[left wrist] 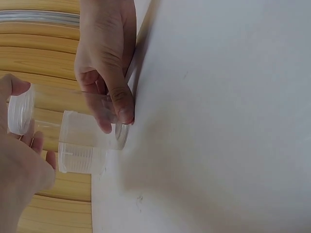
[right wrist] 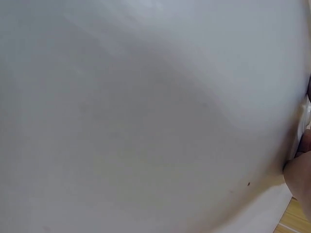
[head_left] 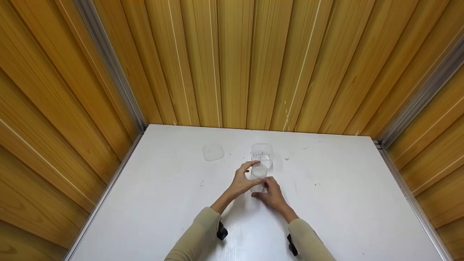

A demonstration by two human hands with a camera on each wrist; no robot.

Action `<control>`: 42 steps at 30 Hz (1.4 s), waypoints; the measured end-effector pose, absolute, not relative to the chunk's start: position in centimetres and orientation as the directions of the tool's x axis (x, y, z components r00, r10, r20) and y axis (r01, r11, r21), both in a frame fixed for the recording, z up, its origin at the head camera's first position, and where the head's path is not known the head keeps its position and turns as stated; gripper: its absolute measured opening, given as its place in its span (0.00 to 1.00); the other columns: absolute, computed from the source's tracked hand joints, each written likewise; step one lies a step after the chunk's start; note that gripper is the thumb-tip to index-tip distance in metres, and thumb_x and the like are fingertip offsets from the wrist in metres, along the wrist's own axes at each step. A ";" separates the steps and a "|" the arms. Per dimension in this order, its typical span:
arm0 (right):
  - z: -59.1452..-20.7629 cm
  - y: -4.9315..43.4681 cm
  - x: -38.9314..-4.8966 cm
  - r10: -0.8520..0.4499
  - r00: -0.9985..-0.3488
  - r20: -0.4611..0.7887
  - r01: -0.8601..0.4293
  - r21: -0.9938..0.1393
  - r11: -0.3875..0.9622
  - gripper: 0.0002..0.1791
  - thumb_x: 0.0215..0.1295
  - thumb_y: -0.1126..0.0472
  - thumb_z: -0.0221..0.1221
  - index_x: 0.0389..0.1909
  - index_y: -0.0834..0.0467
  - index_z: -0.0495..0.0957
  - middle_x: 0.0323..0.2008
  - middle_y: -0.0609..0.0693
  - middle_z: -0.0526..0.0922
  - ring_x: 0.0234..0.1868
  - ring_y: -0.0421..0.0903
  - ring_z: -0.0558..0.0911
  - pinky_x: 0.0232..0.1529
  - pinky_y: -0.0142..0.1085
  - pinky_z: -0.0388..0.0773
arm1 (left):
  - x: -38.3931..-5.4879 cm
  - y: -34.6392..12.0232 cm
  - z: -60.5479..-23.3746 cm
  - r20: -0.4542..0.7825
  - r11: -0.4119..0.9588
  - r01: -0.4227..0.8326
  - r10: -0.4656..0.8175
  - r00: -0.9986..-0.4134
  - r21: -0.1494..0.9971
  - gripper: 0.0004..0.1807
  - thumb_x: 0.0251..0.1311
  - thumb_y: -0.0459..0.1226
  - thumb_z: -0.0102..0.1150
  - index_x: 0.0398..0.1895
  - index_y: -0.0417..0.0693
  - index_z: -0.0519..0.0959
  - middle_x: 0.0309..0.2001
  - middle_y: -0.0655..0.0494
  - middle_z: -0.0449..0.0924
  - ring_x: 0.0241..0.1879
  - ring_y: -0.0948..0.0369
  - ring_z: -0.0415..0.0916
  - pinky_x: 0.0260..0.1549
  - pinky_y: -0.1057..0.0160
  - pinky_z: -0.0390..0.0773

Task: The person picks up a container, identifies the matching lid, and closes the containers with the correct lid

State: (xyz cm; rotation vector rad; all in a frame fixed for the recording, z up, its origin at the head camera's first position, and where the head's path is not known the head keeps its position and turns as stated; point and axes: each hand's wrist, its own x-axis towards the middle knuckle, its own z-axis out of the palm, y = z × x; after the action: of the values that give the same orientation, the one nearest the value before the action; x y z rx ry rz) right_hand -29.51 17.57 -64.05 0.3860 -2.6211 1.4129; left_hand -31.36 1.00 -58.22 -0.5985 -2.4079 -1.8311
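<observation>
A clear plastic jar (left wrist: 48, 104) stands upright on the table, its translucent white screw lid (head_left: 259, 170) on top. My left hand (head_left: 240, 182) grips the lid from the left, thumb on the near side and fingers spread round the far side. Low on the jar, my right hand (head_left: 272, 195) holds the base between thumb and fingers, close to the tabletop. The left wrist view shows the right hand (left wrist: 107, 48) pinching the jar's bottom. In the right wrist view only part of the right hand (right wrist: 300, 177) shows at the edge; the jar is mostly hidden there.
Just behind the jar stands a translucent plastic container (head_left: 262, 148) with a ribbed inside. A flat, clear rounded-square lid (head_left: 213, 152) lies to its left on the white table (head_left: 344, 203). Wood-look panels (head_left: 235, 65) enclose the back and sides.
</observation>
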 end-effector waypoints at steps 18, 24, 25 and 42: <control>-64.4 17.6 -29.6 -0.140 -0.961 0.239 -0.276 -0.801 0.531 0.28 0.46 0.64 0.79 0.49 0.66 0.81 0.44 0.59 0.79 0.48 0.54 0.78 0.55 0.44 0.77 | -31.4 0.4 -57.8 0.226 0.220 0.270 0.207 -0.952 0.937 0.48 0.45 0.43 0.82 0.69 0.43 0.65 0.61 0.44 0.69 0.63 0.51 0.64 0.59 0.50 0.66; -64.4 17.5 -29.4 -0.146 -0.954 0.261 -0.299 -0.806 0.511 0.25 0.46 0.65 0.79 0.46 0.64 0.81 0.43 0.58 0.77 0.45 0.51 0.76 0.51 0.40 0.75 | -31.3 0.2 -57.7 0.243 0.218 0.289 0.215 -0.946 0.932 0.44 0.44 0.43 0.83 0.61 0.41 0.66 0.57 0.42 0.69 0.59 0.53 0.65 0.54 0.59 0.62; -64.4 17.4 -29.4 -0.149 -0.956 0.253 -0.293 -0.811 0.506 0.26 0.46 0.65 0.79 0.47 0.65 0.81 0.42 0.57 0.76 0.45 0.50 0.75 0.51 0.39 0.75 | -31.3 0.1 -57.7 0.240 0.220 0.287 0.216 -0.946 0.933 0.43 0.44 0.43 0.82 0.61 0.41 0.66 0.57 0.42 0.69 0.59 0.53 0.65 0.55 0.59 0.62; -64.5 17.3 -29.9 -0.143 -0.967 0.213 -0.256 -0.814 0.521 0.25 0.47 0.64 0.78 0.47 0.65 0.82 0.44 0.58 0.77 0.48 0.53 0.78 0.55 0.47 0.78 | -31.1 0.6 -57.1 0.277 0.297 0.331 0.209 -0.938 0.896 0.38 0.42 0.40 0.84 0.55 0.40 0.72 0.52 0.46 0.75 0.56 0.53 0.68 0.61 0.50 0.67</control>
State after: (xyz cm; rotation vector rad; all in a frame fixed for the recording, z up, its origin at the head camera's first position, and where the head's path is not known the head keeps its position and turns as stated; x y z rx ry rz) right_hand -29.95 17.33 -64.48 0.3476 -2.6341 1.4411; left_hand -31.12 0.61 -57.11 -0.5102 -2.4416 -1.7284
